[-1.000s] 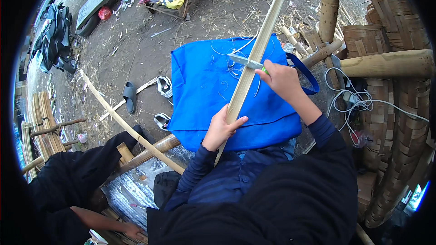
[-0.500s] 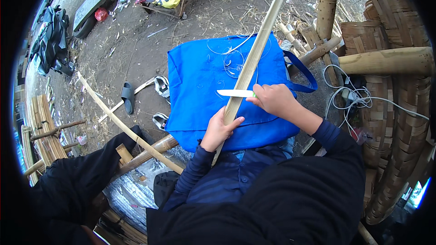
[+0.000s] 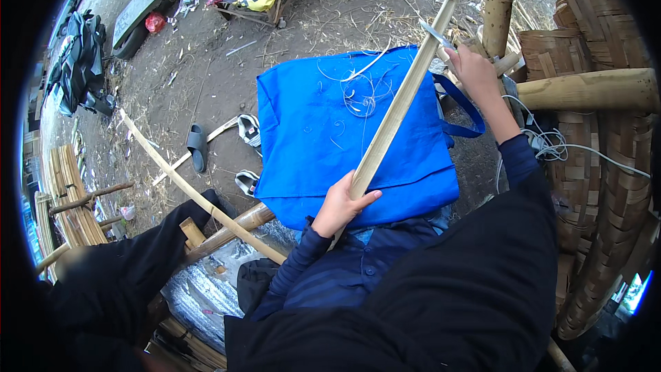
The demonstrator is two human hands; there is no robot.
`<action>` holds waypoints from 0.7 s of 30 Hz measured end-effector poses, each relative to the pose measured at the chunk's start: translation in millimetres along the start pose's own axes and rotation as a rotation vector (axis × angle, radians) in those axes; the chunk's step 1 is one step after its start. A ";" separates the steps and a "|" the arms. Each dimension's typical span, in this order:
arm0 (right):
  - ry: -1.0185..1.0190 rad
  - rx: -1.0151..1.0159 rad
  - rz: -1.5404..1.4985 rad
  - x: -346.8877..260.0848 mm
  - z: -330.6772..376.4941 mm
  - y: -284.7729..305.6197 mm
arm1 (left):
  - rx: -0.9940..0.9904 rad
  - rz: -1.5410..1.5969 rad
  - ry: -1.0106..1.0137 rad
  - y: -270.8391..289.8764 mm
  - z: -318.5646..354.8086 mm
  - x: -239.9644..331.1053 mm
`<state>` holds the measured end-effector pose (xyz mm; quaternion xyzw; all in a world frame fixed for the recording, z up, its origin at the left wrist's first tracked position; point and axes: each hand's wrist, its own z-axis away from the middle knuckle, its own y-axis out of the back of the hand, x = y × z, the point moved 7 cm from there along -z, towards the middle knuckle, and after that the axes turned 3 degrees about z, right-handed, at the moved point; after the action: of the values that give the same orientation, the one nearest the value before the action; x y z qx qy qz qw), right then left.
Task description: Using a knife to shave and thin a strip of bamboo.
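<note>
My left hand (image 3: 342, 203) is closed around the lower part of a long split bamboo strip (image 3: 396, 107), which slants up and away to the right. My right hand (image 3: 475, 72) grips a knife (image 3: 436, 34) near the strip's far end; the pale blade lies across the bamboo there. The handle is mostly hidden in my fingers. Beneath the strip, a blue cloth bag (image 3: 296, 124) is spread over my lap, with thin curled shavings (image 3: 361, 96) lying on it.
At right stand a bamboo post (image 3: 497, 7), a thick horizontal pole (image 3: 585, 89), woven bamboo panels (image 3: 599, 234) and a tangled white cable (image 3: 547, 143). A curved bamboo strip (image 3: 200, 196) lies at left beside another person's dark-clad leg (image 3: 131, 255). A grey sandal (image 3: 197, 148) rests on the ground.
My right hand has moved the knife up and away along the bamboo, from mid-strip to near its far end. The strip's far end has tilted slightly right; my left hand keeps its hold.
</note>
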<state>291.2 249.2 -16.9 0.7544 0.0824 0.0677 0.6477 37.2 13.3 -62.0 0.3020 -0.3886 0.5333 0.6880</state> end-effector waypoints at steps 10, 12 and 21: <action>0.556 -0.203 -0.234 -156.0 121.4 28.0 | -0.049 0.302 0.173 -0.8 -9.5 -3.2; 0.569 -0.160 -0.230 -157.0 120.0 18.9 | -0.035 0.294 0.174 1.9 -10.2 -2.4; 0.503 0.052 -0.083 -144.1 90.0 4.4 | 0.023 0.307 0.152 8.3 -9.8 -5.1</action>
<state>169.3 131.0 -25.6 0.7261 0.2734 0.2246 0.5895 30.6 20.9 -71.4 0.2057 -0.3707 0.6577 0.6226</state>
